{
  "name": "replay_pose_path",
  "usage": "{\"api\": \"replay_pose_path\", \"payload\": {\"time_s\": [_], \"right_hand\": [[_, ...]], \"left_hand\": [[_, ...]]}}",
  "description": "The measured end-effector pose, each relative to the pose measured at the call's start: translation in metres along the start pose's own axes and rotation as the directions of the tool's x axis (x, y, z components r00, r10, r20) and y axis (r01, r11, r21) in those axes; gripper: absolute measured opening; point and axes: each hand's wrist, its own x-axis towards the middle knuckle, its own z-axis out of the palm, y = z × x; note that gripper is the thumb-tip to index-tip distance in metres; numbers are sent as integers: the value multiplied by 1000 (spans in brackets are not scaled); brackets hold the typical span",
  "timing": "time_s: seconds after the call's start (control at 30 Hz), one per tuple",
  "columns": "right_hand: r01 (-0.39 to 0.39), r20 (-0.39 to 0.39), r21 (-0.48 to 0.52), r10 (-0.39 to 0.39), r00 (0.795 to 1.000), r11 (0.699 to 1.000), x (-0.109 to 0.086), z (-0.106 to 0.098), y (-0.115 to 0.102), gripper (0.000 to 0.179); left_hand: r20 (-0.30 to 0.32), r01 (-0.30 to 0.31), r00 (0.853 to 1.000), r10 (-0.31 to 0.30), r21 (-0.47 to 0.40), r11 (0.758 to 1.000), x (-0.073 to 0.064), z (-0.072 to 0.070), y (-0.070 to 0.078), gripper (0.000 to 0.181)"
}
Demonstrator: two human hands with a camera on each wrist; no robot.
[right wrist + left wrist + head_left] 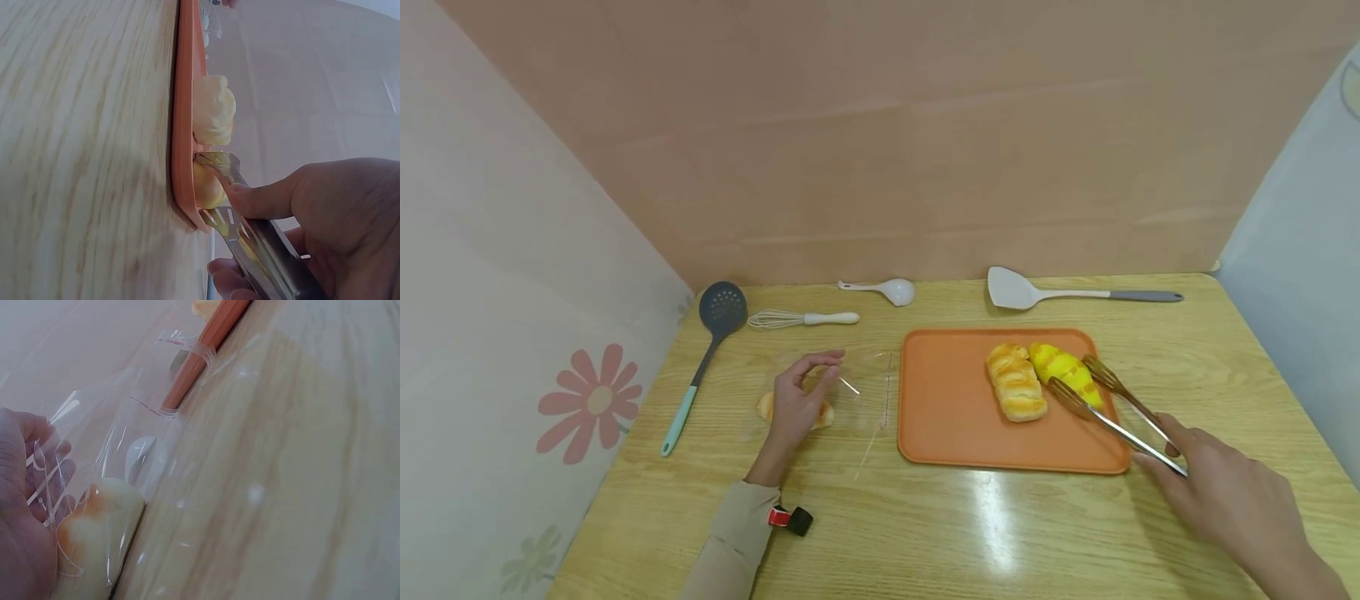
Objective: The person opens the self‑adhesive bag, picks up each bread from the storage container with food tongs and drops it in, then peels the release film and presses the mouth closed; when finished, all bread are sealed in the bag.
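Observation:
My left hand (797,398) pinches the upper film of a clear plastic bag (868,400), lifting it off the table. Inside the bag lies a pale bread roll (103,534) with browned patches, partly hidden under the hand in the head view. My right hand (1243,492) grips metal tongs (1138,433) with brownish tips. The tong tips straddle a yellow bread (1063,371) at the right side of an orange tray (947,417). Left of it on the tray lies a golden ridged bread (1017,383), close beside the yellow one.
Along the back of the table lie a whisk (805,319), a white spoon (895,291) and a white spatula (1015,289) with a grey handle. A dark skimmer (722,310) with a mint handle lies at the left. Walls enclose the table's back and sides.

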Motion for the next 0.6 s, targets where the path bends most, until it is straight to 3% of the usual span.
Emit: {"api": "replay_pose_path", "payload": {"time_s": [0.27, 0.47, 0.6], "right_hand": [[-12, -17, 22, 12, 1000, 1000, -3, 0, 8, 58], [10, -114, 45, -4, 993, 999, -6, -4, 9, 56], [15, -138, 48, -8, 990, 999, -6, -8, 5, 56]], "left_hand": [[-4, 4, 1000, -4, -1, 1000, 0, 1, -1, 13], [-6, 5, 1000, -5, -5, 1000, 0, 1, 0, 13], [-2, 11, 1000, -11, -5, 1000, 0, 0, 0, 13]]}}
